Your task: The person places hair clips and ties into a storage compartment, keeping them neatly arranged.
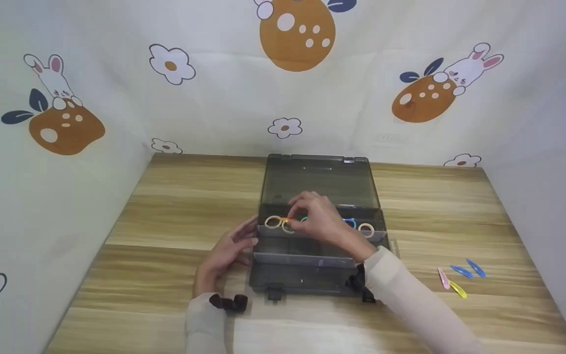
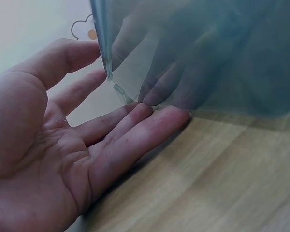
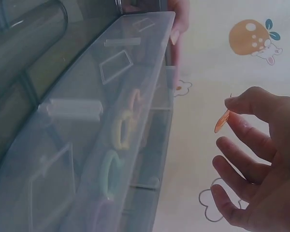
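Slim orange clip [image 3: 222, 122], probably a hair clip, tilted above the rear of an open smoky box [image 1: 293, 281]

Cream-sleeved L forearm [image 1: 206, 324] comes up from bottom edge, approx. straight fwd; bare L hand [image 1: 226, 250] has palm turned inward (R-ward), fingers [image 2: 135, 137] extended & slightly spread. Cream-sleeved R forearm [image 1: 415, 302] slants fwd & L-ward from lower R; bare R hand [image 1: 320, 219], farther fwd than L, pinches betw. thumb [image 3: 258, 101] & index finger [image 3: 253, 139], other 3 fingers loosely bent.
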The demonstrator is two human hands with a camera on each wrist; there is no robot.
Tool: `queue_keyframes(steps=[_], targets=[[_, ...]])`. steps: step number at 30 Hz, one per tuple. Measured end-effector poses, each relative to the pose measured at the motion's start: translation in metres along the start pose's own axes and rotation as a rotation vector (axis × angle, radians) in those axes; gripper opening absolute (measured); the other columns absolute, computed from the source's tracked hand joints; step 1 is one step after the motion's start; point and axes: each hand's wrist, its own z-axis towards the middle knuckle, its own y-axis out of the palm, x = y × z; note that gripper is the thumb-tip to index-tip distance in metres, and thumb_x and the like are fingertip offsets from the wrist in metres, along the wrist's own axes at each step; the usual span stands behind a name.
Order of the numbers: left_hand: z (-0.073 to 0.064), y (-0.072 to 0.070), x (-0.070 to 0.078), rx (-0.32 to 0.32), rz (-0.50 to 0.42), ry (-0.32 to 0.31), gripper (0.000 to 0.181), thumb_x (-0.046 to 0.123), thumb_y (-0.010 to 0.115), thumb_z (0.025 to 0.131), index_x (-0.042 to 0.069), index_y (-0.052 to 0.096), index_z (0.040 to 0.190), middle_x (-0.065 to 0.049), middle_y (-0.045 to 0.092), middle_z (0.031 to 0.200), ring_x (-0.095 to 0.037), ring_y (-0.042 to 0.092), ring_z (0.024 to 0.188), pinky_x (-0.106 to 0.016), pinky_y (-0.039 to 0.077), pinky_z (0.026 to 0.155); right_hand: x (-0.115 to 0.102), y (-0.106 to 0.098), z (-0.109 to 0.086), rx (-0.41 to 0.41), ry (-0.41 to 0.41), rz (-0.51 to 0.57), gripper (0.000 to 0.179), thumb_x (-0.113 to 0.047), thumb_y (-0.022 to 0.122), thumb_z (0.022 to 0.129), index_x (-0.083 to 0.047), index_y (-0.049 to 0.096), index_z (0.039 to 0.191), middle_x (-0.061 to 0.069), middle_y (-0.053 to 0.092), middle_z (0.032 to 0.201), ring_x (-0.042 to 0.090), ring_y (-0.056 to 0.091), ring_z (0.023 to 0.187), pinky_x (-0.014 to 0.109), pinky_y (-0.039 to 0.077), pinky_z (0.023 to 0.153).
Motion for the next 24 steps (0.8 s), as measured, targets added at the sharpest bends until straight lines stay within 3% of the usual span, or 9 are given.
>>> queue_keyframes(steps=[7,18,24], targets=[[0.001,0.0,0.001,-0.004,-0.022,-0.015,0.067,0.014,0.062,0.098,0.016,0.032,0.158,-0.019,0.035,0.16,-0.027,0.064,0.113,-0.029,0.057,0.057,-0.006,0.02,0.008,-0.076,-0.006,-0.023,0.009,-0.017,0.078,0.08,-0.01,0.078,0.084,0.009,0.071,0.119,0.034,0.061,0.115,0.056,0.043,0.106],[0.0,-0.001,0.0,-0.019,-0.031,0.001,0.069,0.015,0.063,0.097,0.016,0.031,0.158,-0.019,0.034,0.161,-0.028,0.067,0.111,-0.032,0.059,0.061,-0.012,0.036,0.019,-0.195,0.025,-0.072,0.007,-0.017,0.078,0.08,-0.012,0.079,0.085,0.007,0.069,0.123,0.032,0.059,0.121,0.061,0.037,0.11],[0.001,0.0,0.0,-0.024,-0.034,0.001,0.068,0.014,0.062,0.098,0.016,0.031,0.158,-0.02,0.034,0.161,-0.03,0.065,0.115,-0.032,0.06,0.063,-0.007,0.041,0.023,-0.238,0.016,-0.054,0.008,-0.019,0.078,0.082,-0.012,0.079,0.088,0.004,0.07,0.121,0.028,0.06,0.117,0.058,0.038,0.109]])
